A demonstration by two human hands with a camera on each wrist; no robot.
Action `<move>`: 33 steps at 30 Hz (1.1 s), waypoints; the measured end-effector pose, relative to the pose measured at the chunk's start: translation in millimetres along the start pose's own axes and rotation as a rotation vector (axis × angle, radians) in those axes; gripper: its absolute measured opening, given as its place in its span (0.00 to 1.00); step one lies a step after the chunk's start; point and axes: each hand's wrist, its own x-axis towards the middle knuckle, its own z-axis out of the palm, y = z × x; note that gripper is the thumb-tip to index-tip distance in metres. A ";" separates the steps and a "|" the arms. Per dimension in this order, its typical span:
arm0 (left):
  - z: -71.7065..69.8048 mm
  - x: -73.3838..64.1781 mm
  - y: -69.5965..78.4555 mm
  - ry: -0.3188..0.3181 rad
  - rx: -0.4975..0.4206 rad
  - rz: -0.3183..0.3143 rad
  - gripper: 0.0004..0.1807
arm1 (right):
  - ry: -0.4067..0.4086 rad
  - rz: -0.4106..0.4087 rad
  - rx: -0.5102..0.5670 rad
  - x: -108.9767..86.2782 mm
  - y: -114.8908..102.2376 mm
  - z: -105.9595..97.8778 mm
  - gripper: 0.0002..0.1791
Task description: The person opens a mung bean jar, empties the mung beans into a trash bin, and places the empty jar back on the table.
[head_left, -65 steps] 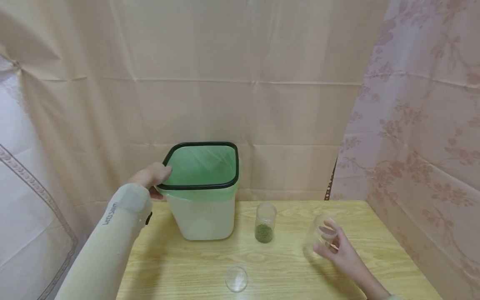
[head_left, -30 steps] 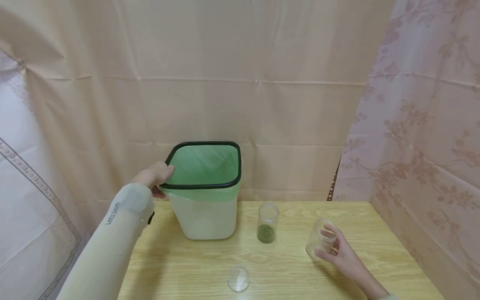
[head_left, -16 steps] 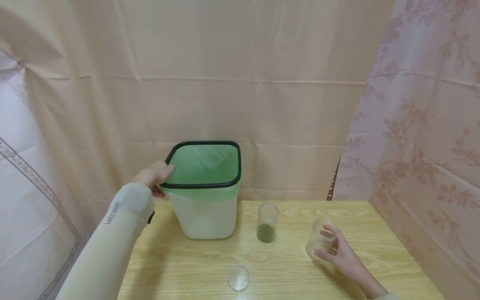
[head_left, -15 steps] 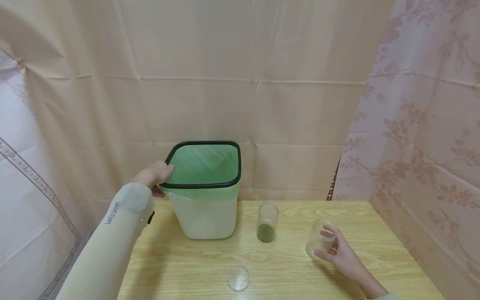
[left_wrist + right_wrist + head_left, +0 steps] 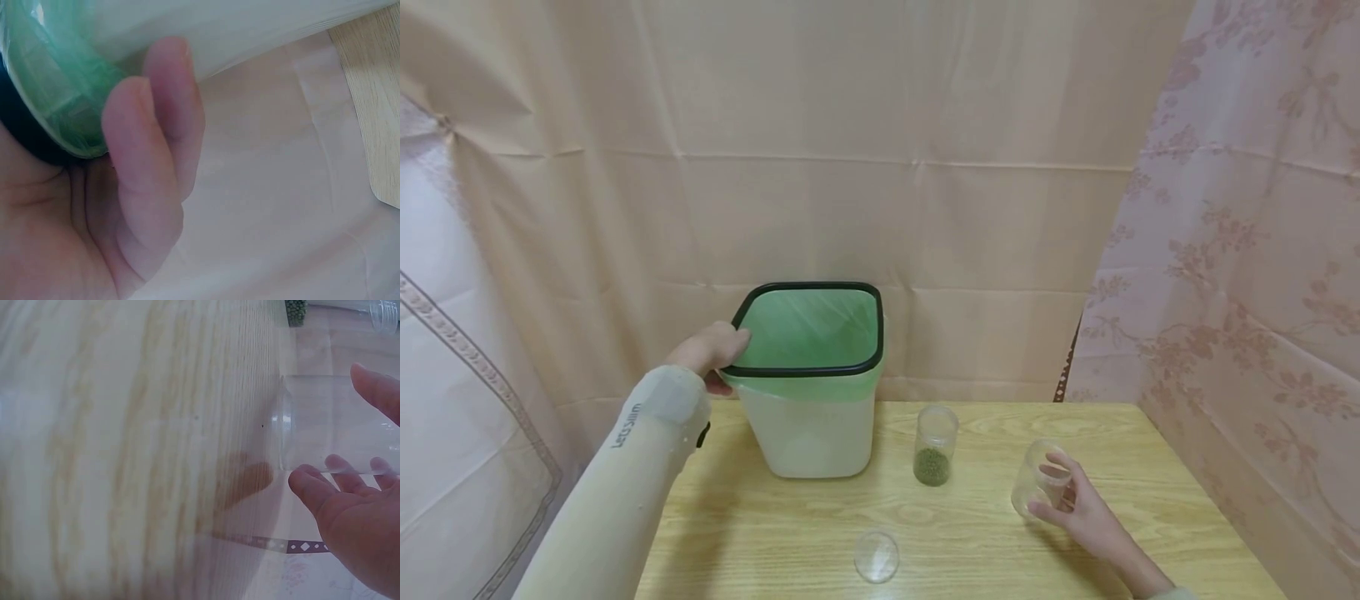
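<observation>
- Left grip [image 5: 706, 348] clamps the green-lined bin [image 5: 811, 433] by its black rim [image 5: 805, 372], thumb inside.
- Right grip [image 5: 1082, 510] curls round a clear jar [image 5: 1026, 487] upright on the desk [image 5: 970, 542].
- Outstretched left sleeve [image 5: 610, 500], angled inward, reads "LetsSlim".

Against the earliest head view, the right hand [image 5: 1088, 515] and the clear jar [image 5: 1031, 481] in its grip now sit slightly farther toward six o'clock; the jar's see-through wall makes lowering hard to tell from sliding.
</observation>
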 end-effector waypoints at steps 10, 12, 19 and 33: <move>-0.2 -0.5 0.2 0.003 -0.006 -0.002 0.25 | -0.012 0.010 0.018 0.3 1.9 -0.4 0.47; 0.1 0.2 -0.5 0.008 -0.004 -0.002 0.24 | -0.015 0.011 0.022 0.3 1.8 -0.6 0.47; 4.1 1.4 -1.8 0.061 0.013 -0.010 0.25 | -0.024 0.029 0.026 -0.3 0.2 -1.1 0.47; 6.4 5.3 -7.1 0.142 0.083 -0.008 0.25 | -0.035 0.033 0.047 0.9 1.4 -4.0 0.54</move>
